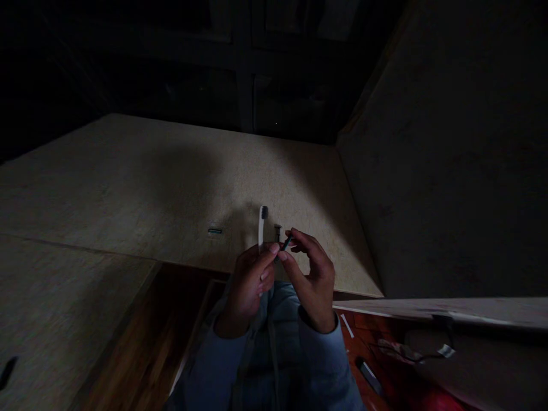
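My left hand (256,278) is closed around the handle of a white toothbrush (261,225), which points upward with its dark bristles at the top. Between the thumb and fingers of my right hand (311,271) is a small, dark, narrow piece with a teal edge (287,242). Its lower end meets my left thumb and fingertips. Just behind the fingertips shows a small T-shaped thing like a razor (278,230); whether a hand holds it I cannot tell. A similar small teal-and-dark strip (214,231) lies on the pale tabletop (180,211), left of the toothbrush.
A dark upright panel (449,171) borders the table on the right. Dark window-like panes (291,103) stand behind it. At lower left is another pale surface (51,308) bearing a black object (7,372). Below right, a cable (422,359) and small items lie on the reddish floor (355,325).
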The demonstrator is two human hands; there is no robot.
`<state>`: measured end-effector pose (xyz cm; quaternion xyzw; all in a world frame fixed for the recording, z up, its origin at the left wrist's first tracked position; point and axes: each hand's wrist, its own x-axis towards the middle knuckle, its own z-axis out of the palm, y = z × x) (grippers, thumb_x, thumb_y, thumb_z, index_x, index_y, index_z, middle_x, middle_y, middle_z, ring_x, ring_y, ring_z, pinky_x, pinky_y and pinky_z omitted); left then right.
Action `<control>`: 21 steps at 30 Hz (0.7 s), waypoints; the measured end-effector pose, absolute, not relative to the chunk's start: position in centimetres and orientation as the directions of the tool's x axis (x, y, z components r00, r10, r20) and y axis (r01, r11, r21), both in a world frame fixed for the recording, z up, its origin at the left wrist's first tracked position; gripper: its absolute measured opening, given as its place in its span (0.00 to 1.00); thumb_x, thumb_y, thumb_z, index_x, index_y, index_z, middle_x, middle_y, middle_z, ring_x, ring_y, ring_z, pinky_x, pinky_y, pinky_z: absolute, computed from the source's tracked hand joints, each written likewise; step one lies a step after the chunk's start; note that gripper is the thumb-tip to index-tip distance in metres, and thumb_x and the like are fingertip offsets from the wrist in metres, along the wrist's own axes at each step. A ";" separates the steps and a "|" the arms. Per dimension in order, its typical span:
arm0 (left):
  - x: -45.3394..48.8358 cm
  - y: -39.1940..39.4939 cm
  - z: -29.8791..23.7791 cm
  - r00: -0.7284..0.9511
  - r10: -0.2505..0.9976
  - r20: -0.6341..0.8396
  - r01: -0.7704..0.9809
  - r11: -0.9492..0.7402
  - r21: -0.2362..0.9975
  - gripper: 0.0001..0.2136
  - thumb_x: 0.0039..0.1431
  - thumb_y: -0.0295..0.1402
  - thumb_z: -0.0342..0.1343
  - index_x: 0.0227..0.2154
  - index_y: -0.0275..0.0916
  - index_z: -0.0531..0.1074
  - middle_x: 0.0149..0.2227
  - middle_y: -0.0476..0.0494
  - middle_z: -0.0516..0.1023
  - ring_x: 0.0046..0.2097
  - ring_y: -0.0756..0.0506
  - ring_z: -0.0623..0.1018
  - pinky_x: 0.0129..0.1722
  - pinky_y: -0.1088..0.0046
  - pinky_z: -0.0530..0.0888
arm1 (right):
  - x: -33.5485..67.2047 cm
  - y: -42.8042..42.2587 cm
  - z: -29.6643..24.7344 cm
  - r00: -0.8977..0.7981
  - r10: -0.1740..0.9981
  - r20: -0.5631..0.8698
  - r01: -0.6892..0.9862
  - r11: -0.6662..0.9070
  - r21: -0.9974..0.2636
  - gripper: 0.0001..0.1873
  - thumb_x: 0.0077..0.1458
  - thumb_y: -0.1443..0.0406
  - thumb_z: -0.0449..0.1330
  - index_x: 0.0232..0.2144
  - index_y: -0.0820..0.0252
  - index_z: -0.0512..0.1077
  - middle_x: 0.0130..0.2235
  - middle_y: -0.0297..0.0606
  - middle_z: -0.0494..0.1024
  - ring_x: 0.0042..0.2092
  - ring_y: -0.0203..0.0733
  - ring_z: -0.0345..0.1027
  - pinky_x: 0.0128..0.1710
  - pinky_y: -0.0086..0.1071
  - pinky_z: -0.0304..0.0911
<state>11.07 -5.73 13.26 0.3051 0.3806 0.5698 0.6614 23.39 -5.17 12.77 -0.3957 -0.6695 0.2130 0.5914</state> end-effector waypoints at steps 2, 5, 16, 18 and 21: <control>11.2 -5.4 13.7 0.096 0.982 -0.160 -0.517 0.187 0.835 0.24 0.47 0.51 0.67 0.27 0.36 0.63 0.15 0.59 0.53 0.15 0.58 0.51 0.13 0.82 0.48 | 23.7 -5.2 13.1 -0.007 0.749 0.662 0.352 0.622 -0.700 0.23 0.58 0.69 0.65 0.56 0.56 0.71 0.51 0.41 0.75 0.48 0.38 0.70 0.49 0.35 0.69; 11.1 -5.1 14.0 0.139 0.972 -0.190 -0.516 0.235 0.824 0.24 0.44 0.49 0.69 0.28 0.36 0.64 0.15 0.59 0.54 0.15 0.59 0.51 0.13 0.83 0.48 | 24.1 -5.1 13.3 -0.031 0.734 0.678 0.390 0.633 -0.669 0.23 0.57 0.69 0.66 0.55 0.56 0.71 0.51 0.41 0.76 0.50 0.39 0.70 0.50 0.35 0.69; 10.9 -4.7 13.0 0.145 0.961 -0.237 -0.541 0.277 0.794 0.26 0.43 0.48 0.69 0.22 0.35 0.60 0.14 0.59 0.51 0.14 0.59 0.51 0.12 0.83 0.48 | 24.3 -4.2 12.6 -0.064 0.738 0.672 0.358 0.645 -0.675 0.23 0.54 0.70 0.68 0.52 0.56 0.73 0.46 0.38 0.77 0.47 0.36 0.72 0.48 0.30 0.70; 10.9 -4.7 12.8 0.121 0.968 -0.220 -0.558 0.249 0.792 0.26 0.44 0.48 0.70 0.22 0.35 0.60 0.14 0.59 0.52 0.14 0.60 0.51 0.13 0.84 0.49 | 24.3 -4.2 12.5 -0.066 0.746 0.663 0.345 0.641 -0.686 0.22 0.54 0.70 0.68 0.52 0.55 0.73 0.46 0.38 0.77 0.47 0.36 0.72 0.48 0.30 0.69; 11.0 -4.8 12.6 0.081 0.981 -0.179 -0.564 0.193 0.803 0.25 0.48 0.47 0.69 0.23 0.35 0.59 0.15 0.58 0.53 0.14 0.60 0.52 0.13 0.84 0.50 | 24.4 -4.3 12.4 -0.072 0.751 0.657 0.318 0.641 -0.698 0.22 0.55 0.70 0.67 0.52 0.54 0.73 0.47 0.38 0.77 0.48 0.37 0.72 0.49 0.32 0.69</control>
